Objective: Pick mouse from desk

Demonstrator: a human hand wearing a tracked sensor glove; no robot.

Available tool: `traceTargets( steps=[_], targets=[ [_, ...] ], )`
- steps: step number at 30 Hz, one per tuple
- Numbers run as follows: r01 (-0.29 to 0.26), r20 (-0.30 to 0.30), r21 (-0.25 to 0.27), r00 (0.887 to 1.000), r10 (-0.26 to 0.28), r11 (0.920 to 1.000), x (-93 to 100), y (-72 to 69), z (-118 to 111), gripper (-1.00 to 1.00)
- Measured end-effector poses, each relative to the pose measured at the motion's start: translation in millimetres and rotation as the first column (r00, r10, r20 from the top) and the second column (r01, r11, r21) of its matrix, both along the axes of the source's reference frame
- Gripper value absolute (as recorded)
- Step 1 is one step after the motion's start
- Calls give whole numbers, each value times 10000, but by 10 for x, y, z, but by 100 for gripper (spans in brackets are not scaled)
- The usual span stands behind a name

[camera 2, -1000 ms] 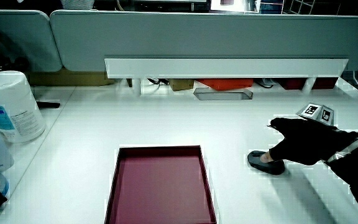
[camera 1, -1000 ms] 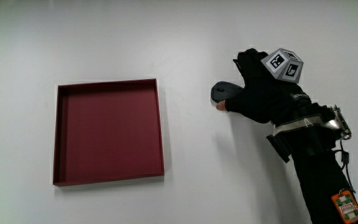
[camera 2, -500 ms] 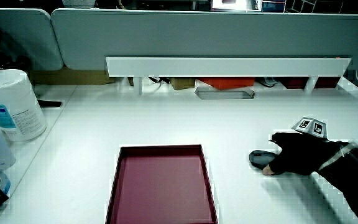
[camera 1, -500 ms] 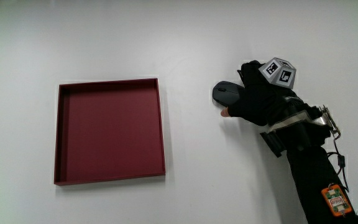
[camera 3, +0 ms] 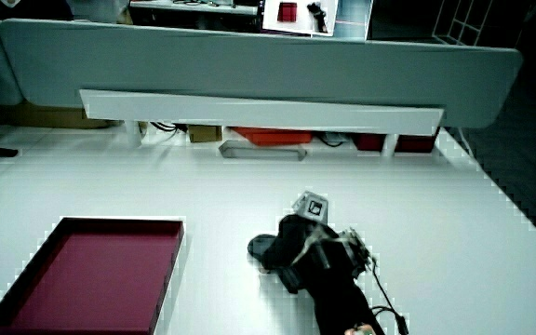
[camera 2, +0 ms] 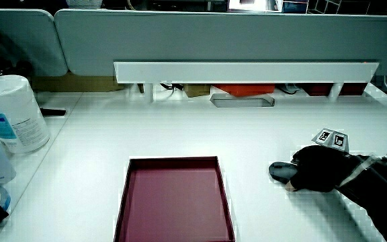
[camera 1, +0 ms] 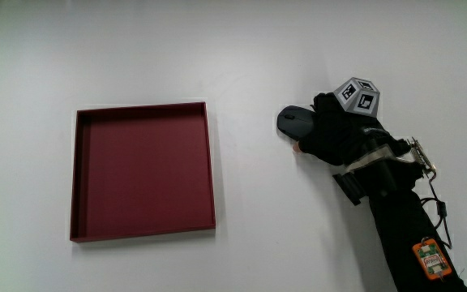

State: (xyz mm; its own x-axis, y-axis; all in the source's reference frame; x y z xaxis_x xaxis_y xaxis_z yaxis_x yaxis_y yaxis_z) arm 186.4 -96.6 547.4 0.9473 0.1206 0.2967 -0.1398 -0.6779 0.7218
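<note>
Hands (camera 1: 331,130) curled gripping dark mouse (camera 1: 293,121) on table, beside red tray (camera 1: 143,171)

Black-gloved hand (camera 1: 335,134) with black-and-white patterned cube (camera 1: 357,96), dark grey mouse (camera 1: 293,122), maroon tray (camera 1: 143,170), white table (camera 1: 242,49).

Most of the mouse (camera 1: 292,122) hidden under the hand (camera 1: 335,134)
</note>
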Motion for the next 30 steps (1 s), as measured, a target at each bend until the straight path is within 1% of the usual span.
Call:
traceTargets(
  steps=[1, 2, 5, 6, 7, 9, 11, 12, 13, 14, 15, 17, 18, 19, 20, 22, 23, 24, 25, 26, 27, 28, 29, 30],
  targets=[
    [3, 83, 73, 10000, -4, 10000, -14, 4, -41, 93],
    [26, 125, 114, 9999, -28, 9999, -13, 2, -32, 100],
    [9, -12, 191, 10000, -8, 9998, -19, 3, -46, 100],
    [59, 102, 344, 9999, -63, 9994, -27, 2, -61, 100],
    [72, 98, 299, 9999, -75, 9995, -24, 0, -43, 100],
    [30, 96, 444, 9999, -34, 9990, -18, 4, -38, 100],
    [31, 149, 451, 9999, -38, 9990, -5, 5, -28, 100],
    [12, 22, 594, 10000, -14, 9982, 5, 2, -16, 100],
    [68, 85, 538, 9999, -73, 9985, -2, 2, -41, 100],
    [132, 195, 668, 9997, -145, 9977, -14, 1, -90, 100],
    [137, 128, 696, 9998, -147, 9975, -3, -8, -82, 100],
    [152, 192, 767, 9997, -168, 9969, -3, -21, -135, 100],
    [144, 148, 877, 9998, -158, 9960, 2, -30, -151, 100],
    [187, 330, 948, 9992, -219, 9953, -4, -38, -183, 100],
    [161, 383, 973, 9991, -199, 9951, -6, -49, -192, 100],
    [369, 612, 1159, 9971, -442, 9926, -71, -61, -319, 100],
    [391, 578, 1263, 9972, -467, 9912, -92, -75, -341, 100],
    [509, 648, 1401, 9961, -604, 9888, -132, -89, -398, 100],
    [621, 744, 1421, 9945, -733, 9879, -175, -99, -453, 100],
    [696, 795, 1585, 9934, -830, 9849, -219, -109, -512, 100],
    [851, 1058, 1592, 9891, -1027, 9836, -273, -109, -583, 100],
    [998, 899, 1795, 9890, -1173, 9787, -329, -113, -652, 100],
    [1031, 830, 1812, 9893, -1196, 9780, -365, -127, -659, 100],
    [1120, 1076, 1937, 9850, -1346, 9746, -433, -122, -757, 100]
  ],
)
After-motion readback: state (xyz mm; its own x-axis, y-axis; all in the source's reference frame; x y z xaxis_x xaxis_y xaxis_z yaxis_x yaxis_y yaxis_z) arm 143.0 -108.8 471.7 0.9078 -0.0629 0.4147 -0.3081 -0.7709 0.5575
